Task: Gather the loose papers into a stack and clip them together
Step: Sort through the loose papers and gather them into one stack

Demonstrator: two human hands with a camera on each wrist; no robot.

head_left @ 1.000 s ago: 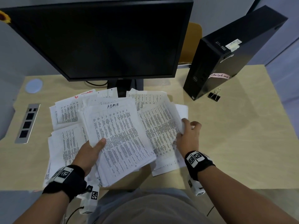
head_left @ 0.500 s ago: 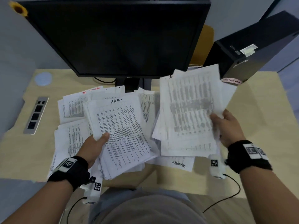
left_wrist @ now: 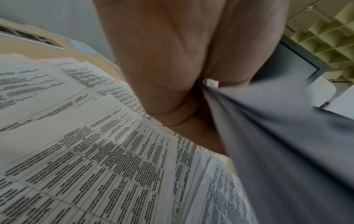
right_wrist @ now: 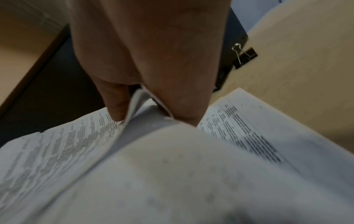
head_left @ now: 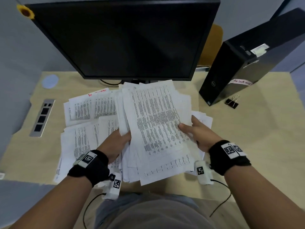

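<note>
Your left hand [head_left: 115, 142] has its fingers curled round the left edge of a thick, uneven bundle of white printed sheets [head_left: 155, 126], thumb on top and the other fingers underneath; the left wrist view shows the paper edge pinched in the fold of that hand [left_wrist: 172, 60]. Your right hand [head_left: 198, 134] pinches the bundle's right edge, thumb lying flat on the top page and fingers [right_wrist: 184, 94] below. Between your hands the bundle is raised off the desk, its far end tilted up toward the black monitor [head_left: 125, 38].

Beneath it and to the left, more loose white printed pages [head_left: 89, 111] lie spread and overlapping on the pale wooden desk [head_left: 247, 138]. A small black binder clip with silver wire handles [head_left: 232, 101] rests on the desk, well apart from the bundle and just beside the black computer tower [head_left: 250, 63]. A silver socket strip [head_left: 42, 117] is set into the desk at far left.
</note>
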